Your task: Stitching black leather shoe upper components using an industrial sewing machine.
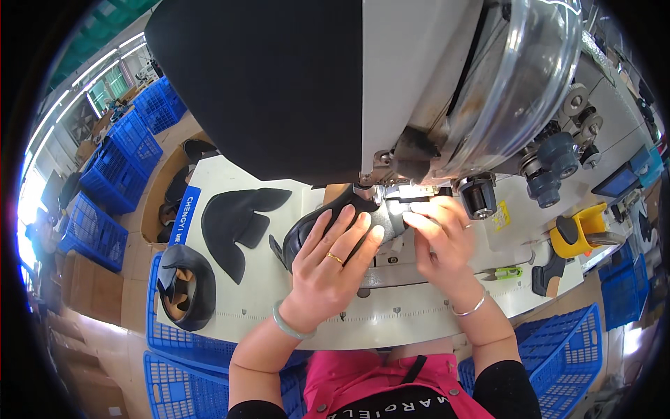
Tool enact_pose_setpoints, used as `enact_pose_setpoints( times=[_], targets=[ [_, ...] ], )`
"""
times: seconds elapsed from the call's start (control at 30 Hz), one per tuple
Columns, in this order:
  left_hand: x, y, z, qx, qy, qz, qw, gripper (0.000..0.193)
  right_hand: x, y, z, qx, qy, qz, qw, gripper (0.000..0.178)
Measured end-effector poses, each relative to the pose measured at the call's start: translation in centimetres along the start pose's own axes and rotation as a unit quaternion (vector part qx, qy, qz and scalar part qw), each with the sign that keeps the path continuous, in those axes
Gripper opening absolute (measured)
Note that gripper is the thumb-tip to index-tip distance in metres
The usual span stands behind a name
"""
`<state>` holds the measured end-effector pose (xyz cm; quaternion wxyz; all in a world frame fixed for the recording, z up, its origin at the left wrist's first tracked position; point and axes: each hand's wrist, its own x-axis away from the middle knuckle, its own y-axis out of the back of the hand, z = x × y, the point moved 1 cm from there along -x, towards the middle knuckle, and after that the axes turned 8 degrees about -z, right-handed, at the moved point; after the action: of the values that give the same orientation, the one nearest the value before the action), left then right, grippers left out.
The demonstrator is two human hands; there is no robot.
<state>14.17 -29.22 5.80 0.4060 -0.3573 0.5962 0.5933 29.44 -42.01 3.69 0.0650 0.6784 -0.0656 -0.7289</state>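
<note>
A black leather shoe upper [300, 229] lies on the white sewing table under the needle and presser foot [366, 193] of a sewing machine [412, 77]. My left hand [326, 276] rests on the upper, fingers stretched out and slightly spread, pressing it from above. On the other side of the needle, my right hand [447, 244] has its thumb and fingers drawn together at the upper's grey-lit edge, in the bright lamp light. What lies beneath its fingertips is partly hidden. The machine head covers the far part of the work.
A flat black cut piece [227, 227] and a curled black upper [199, 290] lie left. Thread snips [506, 273] with green handles and a yellow holder [585, 232] sit right. Blue crates [192, 384] stand below the table edge, others [115, 174] far left.
</note>
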Motion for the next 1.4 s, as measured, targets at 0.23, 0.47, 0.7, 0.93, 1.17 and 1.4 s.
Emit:
enact_pose_setpoints(
  times=[0.23, 0.47, 0.7, 0.93, 1.17, 1.4],
  targets=[
    [-0.5, -0.1, 1.1, 0.002, -0.025, -0.012, 1.0, 0.023, 0.1, 0.0, 0.7, 0.028, 0.048, 0.031, 0.998, 0.037],
    [-1.7, -0.8, 3.8, 0.081, -0.033, -0.007, 0.996, 0.025, 0.2, -0.5, 1.2, 0.061, 0.029, 0.045, 0.997, 0.043],
    [-2.2, -1.6, 5.6, 0.162, 0.006, 0.002, 0.987, 0.021, 0.3, -1.0, 0.9, 0.072, 0.014, 0.051, 0.996, 0.047],
    [-1.6, -2.3, 5.5, 0.17, 0.032, -0.039, 0.984, 0.014, 0.3, -0.2, -0.1, -0.055, -0.072, 0.031, 0.995, 0.034],
    [-3.5, -1.8, 5.6, 0.252, 0.251, 0.077, 0.932, 0.019, 0.8, 0.3, -2.0, -0.367, -0.461, 0.027, 0.807, 0.038],
    [-4.2, -3.0, 8.3, 0.299, 0.289, 0.104, 0.904, 0.024, -0.3, 0.5, -0.7, -0.447, -0.416, 0.028, 0.792, 0.051]
  ],
)
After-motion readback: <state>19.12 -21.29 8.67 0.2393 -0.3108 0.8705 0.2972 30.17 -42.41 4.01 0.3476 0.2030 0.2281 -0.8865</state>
